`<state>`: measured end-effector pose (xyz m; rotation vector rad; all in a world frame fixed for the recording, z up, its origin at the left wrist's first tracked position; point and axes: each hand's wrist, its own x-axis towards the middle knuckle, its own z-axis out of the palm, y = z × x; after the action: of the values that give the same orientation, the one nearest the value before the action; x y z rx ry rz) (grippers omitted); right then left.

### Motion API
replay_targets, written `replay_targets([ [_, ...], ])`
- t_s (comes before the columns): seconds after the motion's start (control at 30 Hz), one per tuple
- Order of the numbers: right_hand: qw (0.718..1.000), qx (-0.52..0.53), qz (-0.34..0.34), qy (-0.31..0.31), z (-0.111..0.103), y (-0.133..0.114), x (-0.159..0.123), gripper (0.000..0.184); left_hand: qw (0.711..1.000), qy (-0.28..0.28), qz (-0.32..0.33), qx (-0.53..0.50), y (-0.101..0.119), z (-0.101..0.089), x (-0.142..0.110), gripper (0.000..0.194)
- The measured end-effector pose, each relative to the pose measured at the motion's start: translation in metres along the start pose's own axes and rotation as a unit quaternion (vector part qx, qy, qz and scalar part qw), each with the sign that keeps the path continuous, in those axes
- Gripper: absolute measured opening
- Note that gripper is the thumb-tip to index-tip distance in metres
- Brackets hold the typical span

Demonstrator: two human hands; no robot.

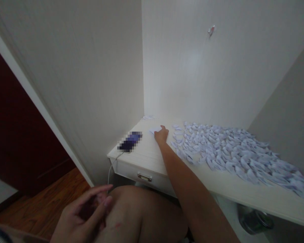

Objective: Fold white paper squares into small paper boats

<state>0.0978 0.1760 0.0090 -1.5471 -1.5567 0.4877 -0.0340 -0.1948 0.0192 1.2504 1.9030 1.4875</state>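
My right hand (161,134) reaches far forward over the white desk (147,157) and rests on a small white sheet of paper (155,129) near the back wall; its fingers are closed down on the sheet. My left hand (84,211) lies loosely on my bare knee (139,212) low in the view, fingers apart and holding nothing. To the right of my right hand spreads a large heap of several small folded white paper pieces (230,152).
A dark phone (130,141) lies at the desk's left end with a white cable (112,168) hanging off the edge. Below is a drawer with a metal handle (144,177). Walls close in on three sides; a metal bin (254,219) stands under the desk, wooden floor at left.
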Motion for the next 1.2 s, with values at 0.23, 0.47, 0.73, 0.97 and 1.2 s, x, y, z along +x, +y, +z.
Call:
replay_targets([
  [0.23,0.995,0.088,-0.055,-0.006,-0.063,0.005,-0.025,0.073,0.997,-0.014,0.028,-0.076,0.025,0.039,0.05,0.046],
  [0.47,0.932,0.319,-0.075,-0.155,-0.123,0.033,-0.092,0.058,0.965,-0.094,0.039,-0.242,0.043,0.119,0.132,0.063],
  [0.73,0.919,0.335,-0.059,-0.199,-0.127,0.049,-0.106,0.04,0.923,-0.195,-0.046,-0.328,0.029,0.143,0.127,0.054],
  [0.97,0.957,0.135,-0.226,-0.124,-0.116,0.034,-0.122,0.078,0.921,-0.092,-0.071,-0.372,0.017,0.138,0.125,0.053],
  [1.2,0.956,0.136,-0.229,-0.121,-0.109,0.031,-0.125,0.062,0.929,-0.055,-0.054,-0.361,0.012,0.138,0.129,0.055],
])
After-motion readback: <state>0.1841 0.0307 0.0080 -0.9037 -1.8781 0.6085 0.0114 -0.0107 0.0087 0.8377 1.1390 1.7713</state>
